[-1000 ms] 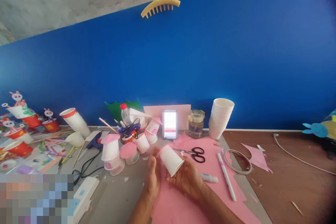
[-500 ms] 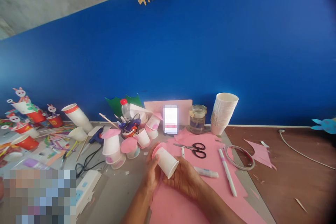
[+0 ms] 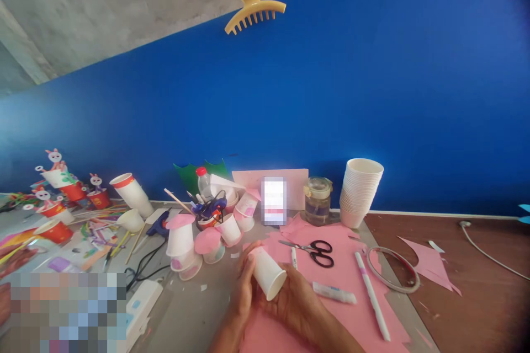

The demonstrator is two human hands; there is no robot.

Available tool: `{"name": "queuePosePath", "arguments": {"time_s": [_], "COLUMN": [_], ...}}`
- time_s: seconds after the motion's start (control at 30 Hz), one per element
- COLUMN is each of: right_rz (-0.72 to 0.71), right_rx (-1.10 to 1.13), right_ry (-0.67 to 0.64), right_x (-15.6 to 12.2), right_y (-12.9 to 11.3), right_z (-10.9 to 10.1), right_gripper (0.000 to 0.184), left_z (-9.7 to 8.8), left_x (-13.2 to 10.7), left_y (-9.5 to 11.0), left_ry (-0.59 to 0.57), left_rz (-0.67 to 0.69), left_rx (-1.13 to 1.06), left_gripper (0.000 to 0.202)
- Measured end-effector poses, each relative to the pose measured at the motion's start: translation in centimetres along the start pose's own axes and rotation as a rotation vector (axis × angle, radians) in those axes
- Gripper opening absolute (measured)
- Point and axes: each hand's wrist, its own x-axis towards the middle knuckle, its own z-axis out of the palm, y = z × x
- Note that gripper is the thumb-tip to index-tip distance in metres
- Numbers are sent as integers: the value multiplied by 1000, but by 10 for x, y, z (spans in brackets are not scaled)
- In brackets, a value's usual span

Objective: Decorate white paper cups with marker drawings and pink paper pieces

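A white paper cup [image 3: 267, 274] lies on its side between both hands, mouth toward me and to the right. My right hand [image 3: 296, 304] cradles it from below and the right, fingers curled round it. My left hand [image 3: 243, 292] presses against the cup's left side and base, where a bit of pink paper shows. Both hands hover over a large pink paper sheet [image 3: 351, 281] on the table.
Black-handled scissors [image 3: 313, 250], a glue tube [image 3: 334, 293], a white pen [image 3: 372, 296] and a tape ring [image 3: 393, 269] lie to the right. A cup stack [image 3: 360, 193] and glass jar [image 3: 317, 200] stand by the blue wall. Decorated cups [image 3: 182, 242] and craft clutter fill the left.
The view has tilted a little, shifting everything slightly right and down. Both hands keep hold of the cup, which has turned slightly.
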Motion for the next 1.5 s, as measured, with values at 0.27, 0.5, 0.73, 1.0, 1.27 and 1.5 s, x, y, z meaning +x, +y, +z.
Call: {"name": "queuePosePath", "arguments": {"time_s": [0.27,0.5,0.73,1.0,1.27,1.5], "right_rz": [17,11,127,152,217,244], "right_rx": [14,91,12,-20,-31,-89], "right_ry": [12,21,47,75,103,104], "right_x": [3,3,-1,-1,-3,-9], "right_y": [2,-4,-4,-2,-4,-4], "right_z": [-2,-6,-2,-1,0,11], "right_gripper": [31,33,37,28,27,41], "left_z": [-6,-2,0,-1,-5,1], "left_x": [3,8,6,-1,7,0], "left_y": [-5,9,13,12,20,16], "left_ry": [-58,-125,-46,-138,-114,-166], "left_rz": [24,-41,-152,-228,-266,-278], "left_rx": [-67,-447,-370,-325,-461,-358], "left_gripper": [50,62,55,48,48,41]}}
